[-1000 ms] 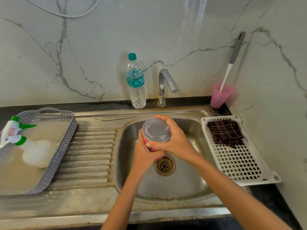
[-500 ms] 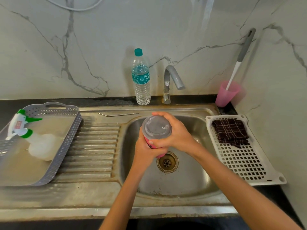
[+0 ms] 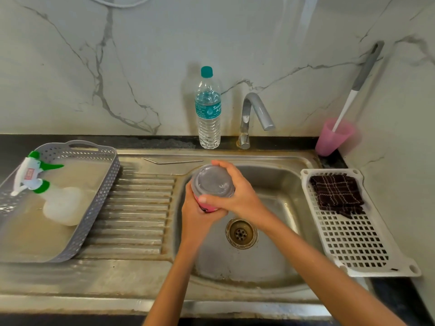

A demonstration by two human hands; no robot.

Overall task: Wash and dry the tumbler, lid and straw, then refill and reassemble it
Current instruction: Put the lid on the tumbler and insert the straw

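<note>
Both hands are over the stainless steel sink basin (image 3: 270, 267), near its back left corner. The left hand (image 3: 195, 215) wraps its fingers closed around the lower body of the pink tumbler (image 3: 207, 206), holding it upright above the basin floor. The right hand (image 3: 237, 196) curls over the top, fingers and thumb clamped around the rim of the translucent grey round lid (image 3: 213, 181), which sits on the tumbler. Below and to the right, the brass-coloured drain (image 3: 241, 233) lies in the basin floor. The thin metal straw (image 3: 173, 161) lies flat on the back edge of the sink top, beside the ribbed draining board (image 3: 138, 208), apart from the hands. The folded dark checked cloth (image 3: 336, 195) rests at the far end of the white perforated plastic tray (image 3: 357, 250), at the sink's right edge.
</note>
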